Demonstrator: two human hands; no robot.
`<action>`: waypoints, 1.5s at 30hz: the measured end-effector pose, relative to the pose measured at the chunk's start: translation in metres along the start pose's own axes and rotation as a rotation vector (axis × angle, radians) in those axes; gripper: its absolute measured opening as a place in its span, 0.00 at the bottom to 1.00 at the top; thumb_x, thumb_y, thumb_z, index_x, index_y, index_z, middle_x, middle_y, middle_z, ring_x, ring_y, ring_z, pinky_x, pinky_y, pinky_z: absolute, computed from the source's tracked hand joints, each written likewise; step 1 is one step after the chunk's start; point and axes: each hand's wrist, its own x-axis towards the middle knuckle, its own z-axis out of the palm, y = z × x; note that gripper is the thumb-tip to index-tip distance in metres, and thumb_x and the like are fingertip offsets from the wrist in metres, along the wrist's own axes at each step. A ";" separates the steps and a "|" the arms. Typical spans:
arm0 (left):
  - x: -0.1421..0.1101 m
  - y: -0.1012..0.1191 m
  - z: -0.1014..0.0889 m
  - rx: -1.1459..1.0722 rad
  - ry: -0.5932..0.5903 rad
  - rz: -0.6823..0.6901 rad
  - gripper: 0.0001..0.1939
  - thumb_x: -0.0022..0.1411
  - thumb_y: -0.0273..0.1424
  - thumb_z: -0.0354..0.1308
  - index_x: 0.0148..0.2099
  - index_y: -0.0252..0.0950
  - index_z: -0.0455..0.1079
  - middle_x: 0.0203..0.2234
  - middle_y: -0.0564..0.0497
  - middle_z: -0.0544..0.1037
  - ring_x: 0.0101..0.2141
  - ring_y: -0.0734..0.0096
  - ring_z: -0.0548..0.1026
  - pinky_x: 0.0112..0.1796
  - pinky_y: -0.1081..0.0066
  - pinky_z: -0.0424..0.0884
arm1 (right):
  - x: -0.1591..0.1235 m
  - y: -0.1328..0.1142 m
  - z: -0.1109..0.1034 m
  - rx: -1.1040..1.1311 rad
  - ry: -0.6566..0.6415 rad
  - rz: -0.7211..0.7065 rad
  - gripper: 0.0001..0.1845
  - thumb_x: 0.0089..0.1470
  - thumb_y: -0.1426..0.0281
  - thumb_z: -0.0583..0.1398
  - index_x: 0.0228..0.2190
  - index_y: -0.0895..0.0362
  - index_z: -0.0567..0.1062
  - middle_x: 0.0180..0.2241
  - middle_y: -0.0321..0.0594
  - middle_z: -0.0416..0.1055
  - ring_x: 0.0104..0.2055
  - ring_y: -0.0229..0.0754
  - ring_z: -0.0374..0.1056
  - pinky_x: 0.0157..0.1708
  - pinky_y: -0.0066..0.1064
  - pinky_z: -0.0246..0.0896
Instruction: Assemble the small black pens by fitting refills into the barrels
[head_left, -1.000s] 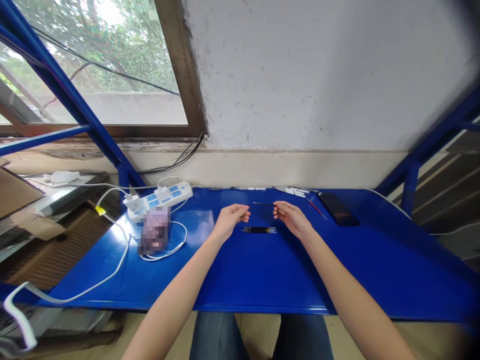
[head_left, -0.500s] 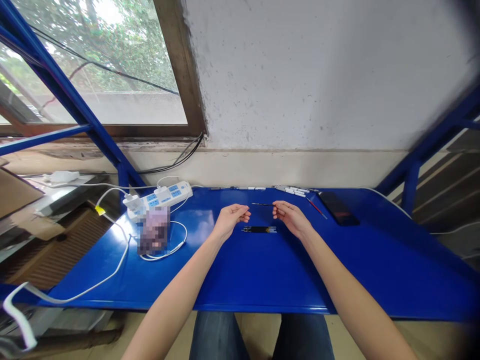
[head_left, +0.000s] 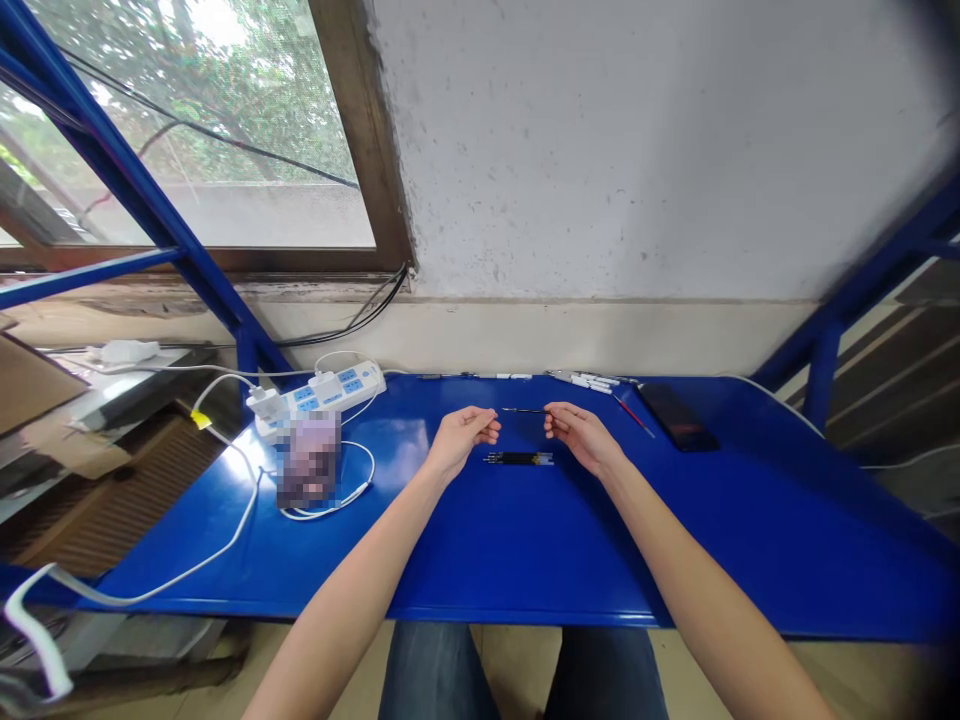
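My right hand [head_left: 577, 432] pinches one end of a thin black pen refill [head_left: 525, 410], whose metal tip points left toward my other hand. My left hand [head_left: 466, 437] is closed in a pinch a short gap away from that tip; anything between its fingertips is too small to make out. On the table just below both hands lies a bundle of several dark pen refills [head_left: 517, 459], side by side.
Several white pens [head_left: 589, 381] and a red thin stick [head_left: 634, 415] lie at the back, beside a black phone [head_left: 677, 416]. More pen parts [head_left: 512, 376] line the wall edge. At left are a power strip [head_left: 349, 382], white cables [head_left: 373, 465] and a blurred-out object [head_left: 310, 460].
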 end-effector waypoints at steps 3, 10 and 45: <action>0.001 -0.001 -0.001 -0.010 -0.007 -0.002 0.18 0.47 0.41 0.68 0.31 0.31 0.71 0.24 0.49 0.76 0.23 0.77 0.71 0.29 0.72 0.69 | 0.001 0.000 -0.001 -0.006 0.000 0.002 0.17 0.40 0.60 0.70 0.31 0.57 0.78 0.26 0.38 0.70 0.31 0.38 0.65 0.32 0.31 0.61; 0.002 -0.004 -0.002 -0.050 -0.038 -0.006 0.17 0.48 0.39 0.68 0.31 0.30 0.71 0.23 0.50 0.75 0.23 0.77 0.71 0.28 0.73 0.69 | 0.000 0.000 0.001 -0.003 -0.004 0.004 0.17 0.39 0.60 0.70 0.30 0.58 0.78 0.26 0.38 0.70 0.30 0.38 0.65 0.32 0.31 0.61; 0.002 -0.003 -0.001 -0.036 -0.013 0.014 0.15 0.50 0.37 0.67 0.32 0.30 0.71 0.23 0.49 0.76 0.23 0.76 0.71 0.28 0.72 0.68 | -0.002 0.000 0.006 -0.091 0.000 -0.021 0.18 0.38 0.59 0.70 0.29 0.60 0.78 0.25 0.40 0.71 0.29 0.38 0.67 0.34 0.33 0.63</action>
